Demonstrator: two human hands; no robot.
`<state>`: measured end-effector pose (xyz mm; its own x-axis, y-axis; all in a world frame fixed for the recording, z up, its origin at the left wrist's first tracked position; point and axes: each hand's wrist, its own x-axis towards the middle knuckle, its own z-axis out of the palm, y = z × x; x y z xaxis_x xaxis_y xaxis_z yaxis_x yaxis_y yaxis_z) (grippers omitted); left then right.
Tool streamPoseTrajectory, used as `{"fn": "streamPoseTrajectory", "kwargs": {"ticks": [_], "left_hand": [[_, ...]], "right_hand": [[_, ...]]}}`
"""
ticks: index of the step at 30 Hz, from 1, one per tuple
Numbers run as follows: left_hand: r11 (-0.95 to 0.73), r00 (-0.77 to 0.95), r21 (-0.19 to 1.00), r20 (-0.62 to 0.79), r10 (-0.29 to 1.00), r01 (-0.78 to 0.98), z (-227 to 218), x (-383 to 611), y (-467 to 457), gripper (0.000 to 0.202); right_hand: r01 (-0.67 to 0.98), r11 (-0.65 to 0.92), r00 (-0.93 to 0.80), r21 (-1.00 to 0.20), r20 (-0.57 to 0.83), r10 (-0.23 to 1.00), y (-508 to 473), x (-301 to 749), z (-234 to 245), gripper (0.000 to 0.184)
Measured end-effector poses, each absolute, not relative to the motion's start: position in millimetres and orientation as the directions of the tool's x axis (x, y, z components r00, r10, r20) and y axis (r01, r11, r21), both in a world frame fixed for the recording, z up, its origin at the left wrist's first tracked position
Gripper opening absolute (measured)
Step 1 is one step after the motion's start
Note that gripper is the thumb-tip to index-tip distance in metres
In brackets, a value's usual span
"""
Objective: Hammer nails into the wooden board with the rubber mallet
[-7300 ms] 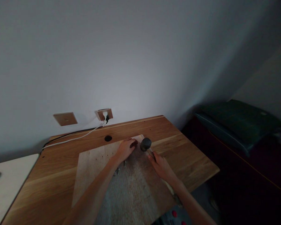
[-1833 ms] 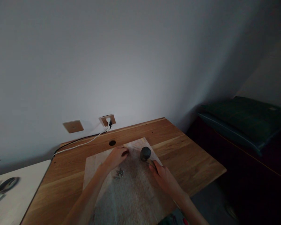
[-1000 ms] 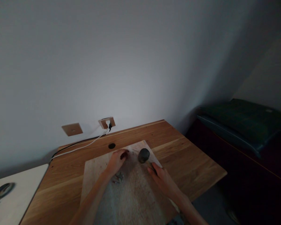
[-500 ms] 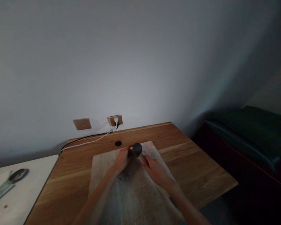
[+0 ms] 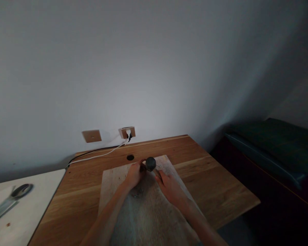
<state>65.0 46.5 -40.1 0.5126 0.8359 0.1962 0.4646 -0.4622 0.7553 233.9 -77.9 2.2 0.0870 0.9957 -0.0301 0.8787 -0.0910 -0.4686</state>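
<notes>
My right hand point(image 5: 170, 186) is closed round the light wooden handle of a mallet point(image 5: 150, 164), whose dark round head points toward me. Just left of that head, my left hand point(image 5: 135, 175) has its fingers curled in a pinch around something small and dark, mostly hidden behind the fingers and the mallet head. Both hands are over the far part of a pale, worn board point(image 5: 143, 218). A faint dark patch with small bits lies on the board below my left hand.
Beneath the board is a brown wooden table point(image 5: 207, 174) with a round cable hole point(image 5: 130, 157). Cables point(image 5: 100, 155) run from a wall socket point(image 5: 128, 132). On a white surface point(image 5: 38, 201) at left lies a dark-headed tool point(image 5: 22, 191). A dark green cushion-like thing point(image 5: 272, 147) is at right.
The whole view has shifted very slightly. Both hands and the mallet stay in nearly the same place over the board, with the mallet head still close to my left fingers.
</notes>
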Motion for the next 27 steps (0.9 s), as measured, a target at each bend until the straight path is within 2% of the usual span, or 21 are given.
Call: {"fn": "streamPoseTrajectory", "kwargs": {"ticks": [4,7,10,15,18,23,27], "left_hand": [[-0.538,0.575,0.698,0.218,0.789,0.473,-22.7,48.2,36.1,0.037],[-0.654,0.711,0.573,0.167,0.683,0.494,-6.6,23.2,16.7,0.023],[-0.729,0.793,0.436,0.054,0.607,0.528,3.3,2.5,-5.5,0.025],[-0.756,0.783,0.262,-0.003,0.621,0.6,2.9,-3.0,-20.3,0.034],[-0.761,0.786,0.237,-0.017,0.618,0.603,3.3,-0.9,-16.4,0.036],[-0.789,0.812,0.252,0.02,0.584,0.561,4.8,-1.5,-11.5,0.028],[-0.822,0.831,0.171,0.022,0.555,0.544,1.2,1.9,-18.4,0.027]], "right_hand": [[0.863,-0.094,0.093,-0.497,-0.027,0.995,-81.6,236.7,0.4,0.033],[0.844,-0.099,0.091,-0.528,-0.041,0.995,-96.4,244.4,1.8,0.033],[0.82,-0.1,0.072,-0.563,-0.071,0.995,-118.4,254.1,0.0,0.037],[0.85,-0.181,0.136,-0.495,-0.126,0.983,-140.2,261.1,-11.4,0.047],[0.846,-0.214,0.162,-0.489,-0.147,0.976,-140.8,259.4,-11.8,0.044],[0.849,-0.171,0.127,-0.5,-0.122,0.984,-140.2,257.0,-2.5,0.041],[0.827,-0.153,0.115,-0.541,-0.104,0.988,-139.7,259.4,-4.9,0.04]]}}
